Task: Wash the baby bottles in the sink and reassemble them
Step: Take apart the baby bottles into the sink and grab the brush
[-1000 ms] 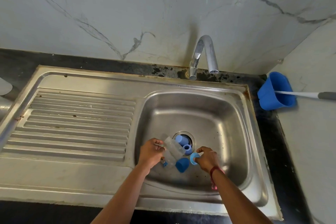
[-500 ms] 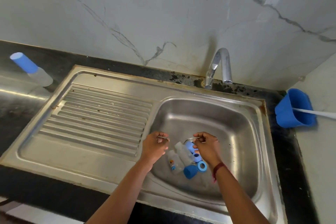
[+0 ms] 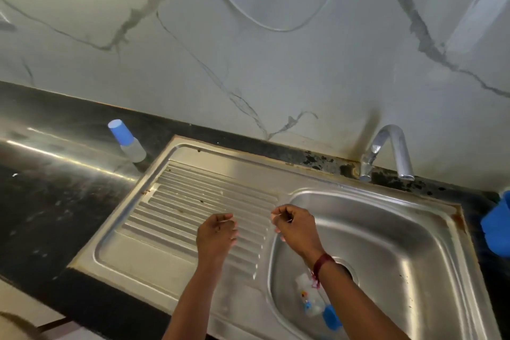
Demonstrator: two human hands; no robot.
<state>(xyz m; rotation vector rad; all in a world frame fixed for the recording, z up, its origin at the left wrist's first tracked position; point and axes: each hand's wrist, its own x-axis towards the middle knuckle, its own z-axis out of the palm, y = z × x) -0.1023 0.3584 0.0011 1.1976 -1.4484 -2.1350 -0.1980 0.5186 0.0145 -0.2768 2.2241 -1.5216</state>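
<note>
Bottle lies flat in the sink, under the right forearm, nearer the right hand than the left hand. Both hands have curled fingers; I cannot tell if they pinch anything.

Brushed steel sink gleams, rust-rough along its far rim, and the chrome tap shines mirror-bright. Glossy veined marble wall behind; on the left, polished dark stone counter carries a clear plastic bottle with a matt blue cap.
</note>
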